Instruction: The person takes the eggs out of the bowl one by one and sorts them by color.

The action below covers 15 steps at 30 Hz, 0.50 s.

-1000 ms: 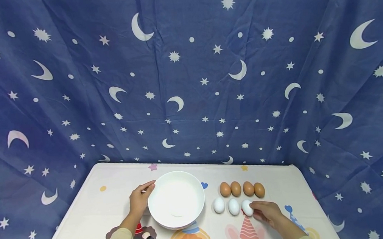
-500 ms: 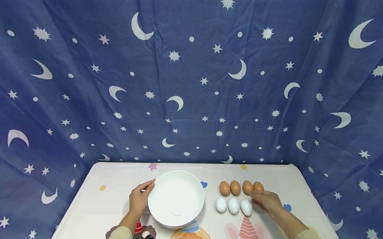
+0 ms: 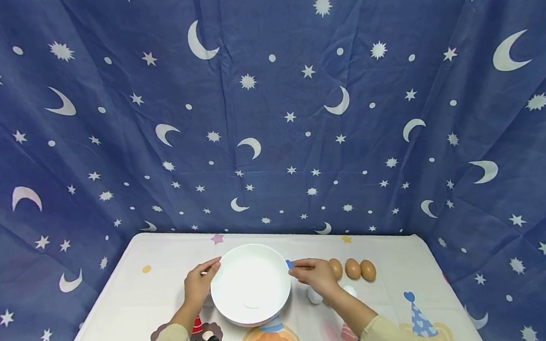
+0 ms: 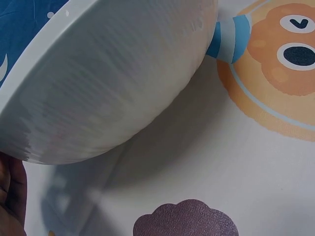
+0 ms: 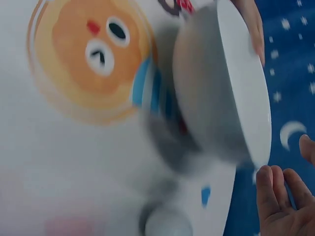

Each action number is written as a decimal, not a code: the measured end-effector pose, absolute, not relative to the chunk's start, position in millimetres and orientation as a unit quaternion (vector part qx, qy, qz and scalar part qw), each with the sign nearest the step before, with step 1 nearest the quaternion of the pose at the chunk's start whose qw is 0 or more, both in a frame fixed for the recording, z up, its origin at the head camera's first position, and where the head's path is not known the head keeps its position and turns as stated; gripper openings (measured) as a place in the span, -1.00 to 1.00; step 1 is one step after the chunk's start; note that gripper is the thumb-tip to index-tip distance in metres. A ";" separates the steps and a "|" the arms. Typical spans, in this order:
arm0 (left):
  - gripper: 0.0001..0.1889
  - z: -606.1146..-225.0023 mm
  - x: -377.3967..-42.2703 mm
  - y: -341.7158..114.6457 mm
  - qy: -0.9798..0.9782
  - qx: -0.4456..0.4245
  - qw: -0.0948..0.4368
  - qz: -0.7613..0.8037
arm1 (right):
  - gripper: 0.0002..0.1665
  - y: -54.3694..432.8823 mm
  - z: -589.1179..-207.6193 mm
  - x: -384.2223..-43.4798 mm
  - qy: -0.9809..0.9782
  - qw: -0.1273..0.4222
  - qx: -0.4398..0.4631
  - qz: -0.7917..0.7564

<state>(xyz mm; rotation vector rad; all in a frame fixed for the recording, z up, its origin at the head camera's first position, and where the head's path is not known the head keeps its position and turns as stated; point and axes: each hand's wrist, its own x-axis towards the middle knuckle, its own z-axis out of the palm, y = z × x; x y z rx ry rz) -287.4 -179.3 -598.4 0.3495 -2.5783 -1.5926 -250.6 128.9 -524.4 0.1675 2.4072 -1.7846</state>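
A large white bowl (image 3: 250,284) stands on the table. My left hand (image 3: 199,284) is at its left rim, thumb and fingertips holding the edge; in the left wrist view, its fingers (image 4: 15,189) reach up against the bowl's outer wall. My right hand (image 3: 314,273) is at the opposite rim with fingers stretched toward the bowl. In the right wrist view its fingertips (image 5: 266,179) are right at the rim, and the thumb stands apart from them. My right hand and forearm hide some of the eggs.
Brown eggs (image 3: 352,268) stand in a row right of the bowl, with white eggs (image 3: 315,295) in front of them, partly behind my right forearm. The white tablecloth (image 3: 163,250) has cartoon prints. A blue curtain (image 3: 268,111) with moons and stars rises behind the table.
My right hand has left the eggs and moved left to the bowl's right rim. Before that, the white eggs were shifted slightly. My left hand and the bowl have stayed in place.
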 end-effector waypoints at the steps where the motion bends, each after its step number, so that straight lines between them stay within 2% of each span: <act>1: -0.60 -598.2 -287.0 -179.5 -0.844 0.114 0.044 -0.522 | -0.55 120.5 -525.8 -250.2 0.804 0.072 0.043 -0.589; 8: -0.64 -597.0 -287.3 -180.2 -0.843 0.108 0.042 -0.525 | -0.57 76.5 -537.1 -248.4 0.831 0.086 -0.007 -0.549; 15: -0.64 -596.3 -287.9 -181.7 -0.839 0.107 0.031 -0.533 | -0.59 58.8 -546.3 -252.5 0.837 0.092 -0.041 -0.538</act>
